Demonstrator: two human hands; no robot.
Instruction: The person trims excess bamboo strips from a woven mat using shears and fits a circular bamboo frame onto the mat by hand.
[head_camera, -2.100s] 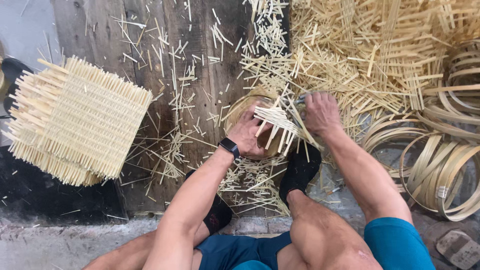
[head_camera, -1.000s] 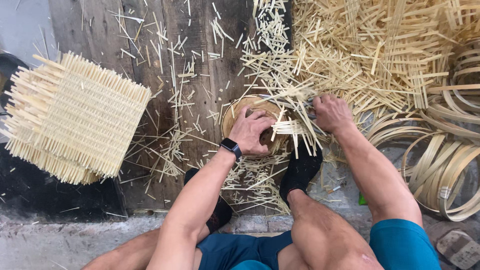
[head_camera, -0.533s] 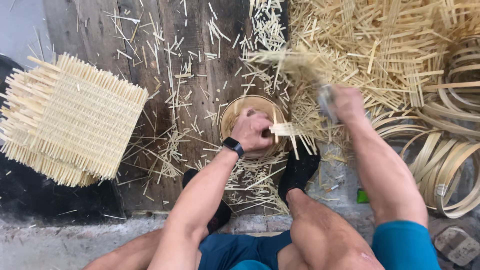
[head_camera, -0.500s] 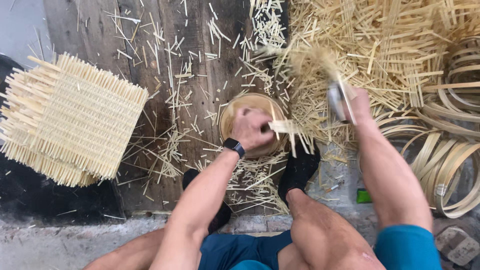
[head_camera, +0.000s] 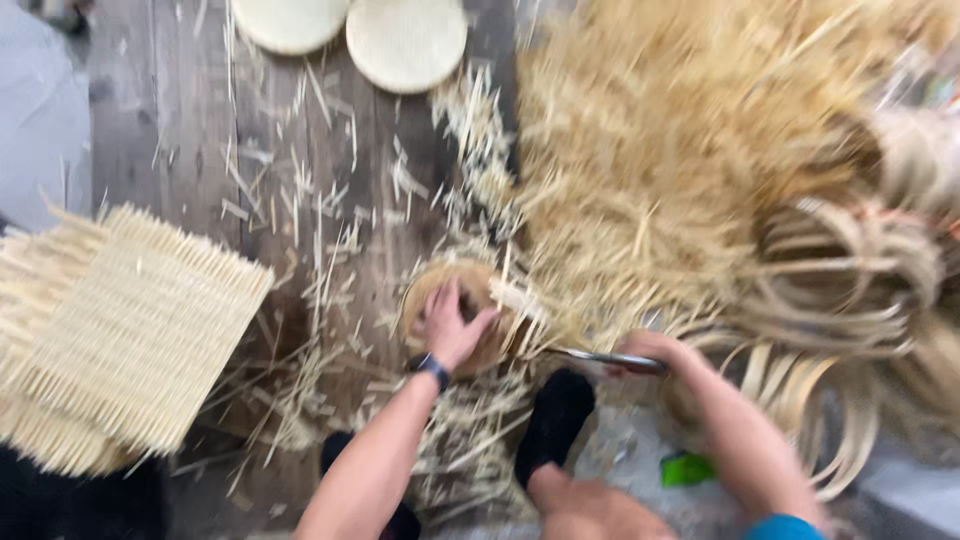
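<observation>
My left hand (head_camera: 452, 328) presses spread fingers on the round basket (head_camera: 462, 318), my right (head_camera: 645, 352) seemingly gripping a blade (head_camera: 598, 358) at its rim, scraps crowding around.

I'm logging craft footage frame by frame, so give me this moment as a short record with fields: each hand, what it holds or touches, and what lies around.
left hand: left hand presses down on a round woven disc on the wooden floor
right hand: right hand grips a metal blade, its point toward the disc
near the hands: loose bamboo slivers; big pile of strips
left side: square woven mat
top: two round woven lids
right side: coiled bamboo hoops
image: blurred
</observation>
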